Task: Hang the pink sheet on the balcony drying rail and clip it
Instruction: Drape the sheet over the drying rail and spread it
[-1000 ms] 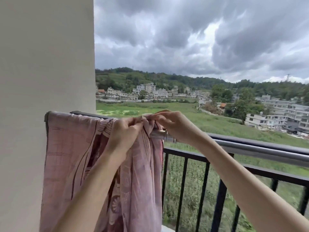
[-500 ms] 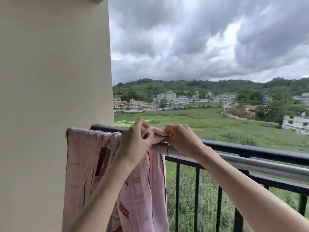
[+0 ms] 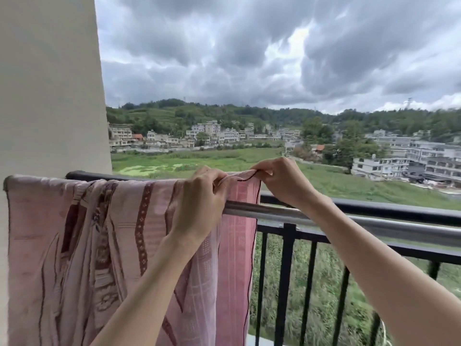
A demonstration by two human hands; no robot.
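The pink sheet [image 3: 104, 245], patterned with dark red stripes, hangs over the silver drying rail [image 3: 324, 221] and drops down on my side. My left hand [image 3: 199, 208] grips the sheet's top fold above the rail. My right hand [image 3: 282, 181] pinches the sheet's upper right corner, lifted a little above the rail. The two hands are close together, with the fabric edge stretched between them. No clip is visible.
A black balcony railing [image 3: 374, 211] with vertical bars runs behind and below the rail. A cream wall [image 3: 50, 83] rises at the left, touching the sheet's left end. Beyond lie green fields and distant buildings.
The sheet is spread wider along the rail, its right edge now further right. Both hands have shifted right and lifted the corner. The view has moved too.
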